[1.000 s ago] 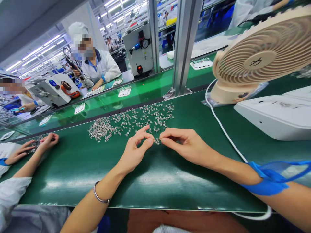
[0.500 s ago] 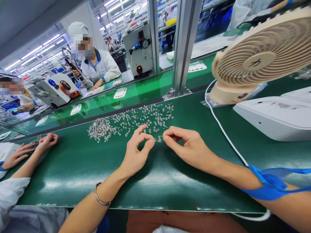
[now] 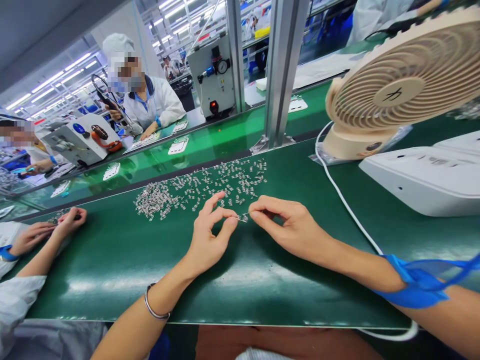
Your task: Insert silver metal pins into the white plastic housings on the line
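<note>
Thumb and index finger of my left hand [image 3: 213,235] pinch the end of a small, thin metal part [image 3: 243,218]. My right hand [image 3: 287,225] faces it from the other side, its thumb and index finger closed on the part's other end. The part spans the short gap between my fingertips, just above the green work surface [image 3: 225,295]; its exact kind is too small to make out. Just beyond my hands lie many similar small silvery parts [image 3: 204,185], heaped at the left and scattered toward the right.
A beige fan [image 3: 390,90] stands at right, beside white plastic housings [image 3: 431,175] and a white cable [image 3: 348,215]. A metal post [image 3: 281,75] rises behind the parts. White panels [image 3: 178,145] lie on the far green belt. A co-worker's hands [image 3: 69,222] are at left.
The white panels on the far belt have shifted left. My hands keep their pinch on the small metal part, almost in the same place.
</note>
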The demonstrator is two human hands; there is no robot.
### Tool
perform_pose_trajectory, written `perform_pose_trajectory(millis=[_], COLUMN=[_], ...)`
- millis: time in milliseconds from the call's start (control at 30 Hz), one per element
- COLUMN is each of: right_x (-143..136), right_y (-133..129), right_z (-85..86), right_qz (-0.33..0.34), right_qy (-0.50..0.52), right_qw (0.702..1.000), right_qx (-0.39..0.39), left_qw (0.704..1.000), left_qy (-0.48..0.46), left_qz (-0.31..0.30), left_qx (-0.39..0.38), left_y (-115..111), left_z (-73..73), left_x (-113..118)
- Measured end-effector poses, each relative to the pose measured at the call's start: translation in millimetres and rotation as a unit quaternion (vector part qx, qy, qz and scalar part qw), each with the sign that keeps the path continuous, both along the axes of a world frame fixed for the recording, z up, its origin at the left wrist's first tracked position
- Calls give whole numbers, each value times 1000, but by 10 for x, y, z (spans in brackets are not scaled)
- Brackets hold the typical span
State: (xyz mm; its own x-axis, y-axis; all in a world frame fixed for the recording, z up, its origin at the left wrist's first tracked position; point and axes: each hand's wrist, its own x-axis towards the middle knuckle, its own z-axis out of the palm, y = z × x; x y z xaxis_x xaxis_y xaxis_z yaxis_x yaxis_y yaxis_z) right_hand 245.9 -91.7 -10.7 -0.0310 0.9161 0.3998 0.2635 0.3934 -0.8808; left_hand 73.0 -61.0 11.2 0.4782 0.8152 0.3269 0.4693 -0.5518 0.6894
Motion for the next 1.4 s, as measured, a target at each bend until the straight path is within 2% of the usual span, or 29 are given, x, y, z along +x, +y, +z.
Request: perform_pose_trajectory(millis=[167, 333, 433, 633, 800, 1200, 1400], right_x=[39, 36, 26, -8, -51, -84, -93], right_y=[49, 65, 60, 54, 49, 112, 131], right_z=[16, 16, 0, -43, -60, -101, -102], right_qz=[100, 181, 219, 218, 235, 270, 244], right_qy=[95, 175, 197, 282, 333, 342, 339], right_qw=[982, 946, 922, 878, 838, 814, 818], right_qx=[-130, -203, -251, -318, -362, -385, -395], left_qw=[995, 974, 961, 942, 916, 845, 823], left_qy=[45, 81, 83, 96, 127, 145, 161], left_qz=[-41, -42, -47, -69, -59, -53, -53], left_qx=[76, 208, 259, 313, 375, 511, 542], left_y=[-19, -12, -14, -12, 13, 55, 72], left_z=[46, 14, -23, -77, -118, -90, -96], left_x=[-26, -32, -30, -45, -63, -74, -85])
